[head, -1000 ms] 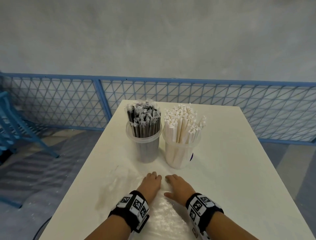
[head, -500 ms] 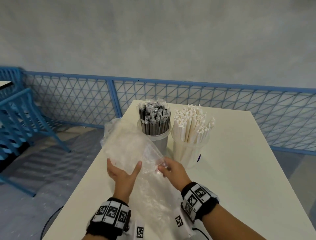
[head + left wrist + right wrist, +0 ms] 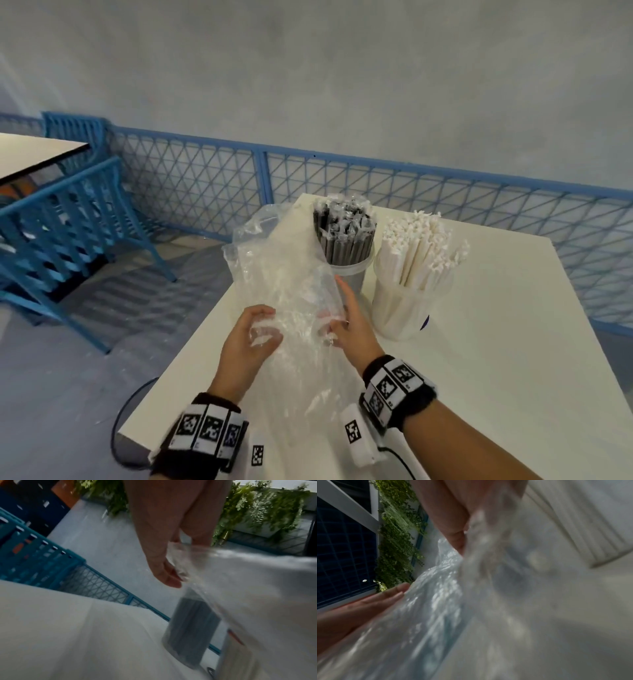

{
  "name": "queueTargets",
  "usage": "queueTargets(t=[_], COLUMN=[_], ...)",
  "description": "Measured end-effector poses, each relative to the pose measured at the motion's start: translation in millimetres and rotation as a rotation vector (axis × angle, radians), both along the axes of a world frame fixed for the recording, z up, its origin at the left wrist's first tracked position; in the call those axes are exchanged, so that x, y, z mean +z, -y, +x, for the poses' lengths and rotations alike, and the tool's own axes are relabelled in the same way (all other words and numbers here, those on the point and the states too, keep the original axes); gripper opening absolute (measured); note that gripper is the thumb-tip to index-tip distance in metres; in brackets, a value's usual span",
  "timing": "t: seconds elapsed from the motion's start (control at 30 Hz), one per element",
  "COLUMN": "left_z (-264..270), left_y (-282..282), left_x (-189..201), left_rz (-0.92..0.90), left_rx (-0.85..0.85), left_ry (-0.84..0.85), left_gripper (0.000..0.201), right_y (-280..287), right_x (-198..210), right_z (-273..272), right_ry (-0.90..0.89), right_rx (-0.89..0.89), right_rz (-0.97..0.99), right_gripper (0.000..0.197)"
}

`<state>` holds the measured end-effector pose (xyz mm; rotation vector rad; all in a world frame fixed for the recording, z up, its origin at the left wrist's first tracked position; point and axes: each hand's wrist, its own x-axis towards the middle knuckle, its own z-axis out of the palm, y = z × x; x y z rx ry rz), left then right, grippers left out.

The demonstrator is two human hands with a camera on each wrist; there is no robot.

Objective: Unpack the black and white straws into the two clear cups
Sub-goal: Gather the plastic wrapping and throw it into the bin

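Straws sorted: black straws point(image 3: 346, 236) in left cup point(image 3: 352, 274), white straws point(image 3: 419, 246) in right cup point(image 3: 404, 308). Unpacking looks done. Left hand point(image 3: 246, 342) and right hand point(image 3: 352, 329) both clutch the empty plastic bag point(image 3: 284, 274) above the table point(image 3: 513, 342); only disposal remains.

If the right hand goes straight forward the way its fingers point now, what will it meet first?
Probably the clear cup of black straws. The right hand, holding the clear plastic bag, points its straight finger at the cup's side. Depth is unclear, so the gap is uncertain.
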<state>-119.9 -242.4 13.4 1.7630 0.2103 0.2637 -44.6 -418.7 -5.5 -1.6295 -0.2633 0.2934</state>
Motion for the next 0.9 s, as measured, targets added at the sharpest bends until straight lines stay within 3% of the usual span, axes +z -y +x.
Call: queueTargets(t=[0.1,0.2,0.33,0.43,0.63,0.73,0.83,0.9], left_z=[-4.7,-6.8,-4.1,3.5,5.3,-3.9,-15.2,-20.9], left_y=[-14.7,-30.1,-35.1,-36.5,-36.2,-42.0,-52.4,-57.4], left_x=[11.6,19.0,22.9,22.1,25.2,26.1,26.8,24.2], left_rz=[0.003,0.052,0.192,0.326,0.564,0.525,0.346,0.198], left_rx=[-0.08,-0.157,-0.18,-0.163,0.114,0.162,0.059,0.004], left_ry=[-0.03,-0.062,-0.096,-0.076,0.06,0.103,-0.042,-0.119], left_gripper=[0.056,0.073,0.087,0.084,0.038,0.054,0.058,0.079], right_y=[9.1,14.1,15.1,15.0,15.4,12.3,5.8,-2.8], right_x=[14.3,26.4,31.0,31.5,29.2,34.4,35.8,36.7], right_z=[0.2,2.2,6.2,9.1,14.0,13.3,13.6,11.9], right_ry=[0.17,0.25,0.388,0.484,0.514,0.432,0.355,0.317], right_rx=[0.257,0.397,0.382,0.263,0.166,0.155,0.136,0.095], right_rz=[-0.101,-0.245,-0.466,-0.524,-0.426,-0.303,-0.192,-0.135], right_gripper=[0.083,0.087,0.082,0.068,0.014,0.01,0.006,0.007])
